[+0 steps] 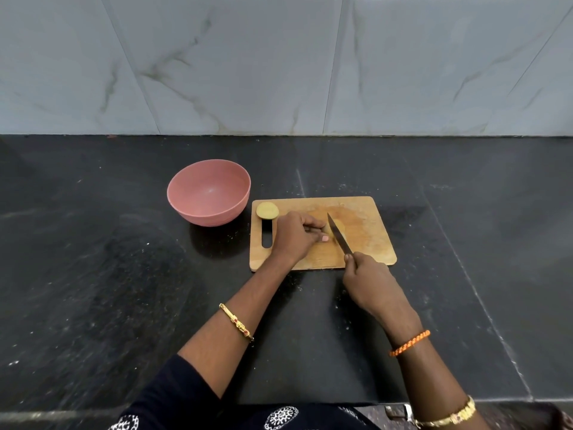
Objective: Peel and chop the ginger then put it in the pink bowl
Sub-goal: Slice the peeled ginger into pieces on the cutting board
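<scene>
A wooden cutting board (366,243) lies on the black counter. My left hand (294,235) holds a pale yellow piece of ginger (339,226) down on the board, fingers curled over it. My right hand (369,277) grips the handle of a dark-bladed knife (339,232), whose blade rests on the ginger right beside my left fingertips. A second cut ginger piece (267,210) lies at the board's far left corner, cut face up. The pink bowl (208,192) stands just left of the board, with nothing visible inside.
The black stone counter (124,274) stretches wide on both sides. A marble-tiled wall (279,63) rises behind it. The counter's front edge runs close to my body at the bottom. The board has a slot handle (266,235) at its left end.
</scene>
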